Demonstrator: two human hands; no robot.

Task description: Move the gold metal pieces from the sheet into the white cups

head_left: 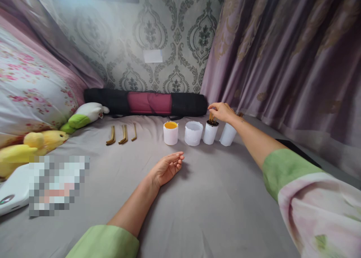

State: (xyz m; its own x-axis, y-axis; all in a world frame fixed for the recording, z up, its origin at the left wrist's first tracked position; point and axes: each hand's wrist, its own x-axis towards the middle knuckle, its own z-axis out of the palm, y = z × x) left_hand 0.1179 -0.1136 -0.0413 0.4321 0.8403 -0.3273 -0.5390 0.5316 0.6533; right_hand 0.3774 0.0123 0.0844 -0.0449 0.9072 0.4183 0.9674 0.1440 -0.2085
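Observation:
My right hand (221, 111) is over a narrow white cup (209, 134) with a dark rim, fingers pinched at the tops of thin gold-coloured rods (211, 116) standing in it. Palm partly up, my left hand (169, 168) rests on the grey sheet, its fingers loosely curled and nothing in them. In front of it are a white tub with a yellow inside (170, 135) and a wider white tub (193, 134). Another narrow white cup (228, 135) stands at the right, partly behind my right forearm. Bent, L-shaped gold rods (123, 135) lie in small groups on the left.
A black and maroon rolled bag (149, 103) lies along the patterned wall. Plush toys (45, 141) and a white device (17, 186) beside a blurred-out item (59, 186) are on the left. Purple curtains (267, 55) hang at the right, above a dark flat object (299, 153).

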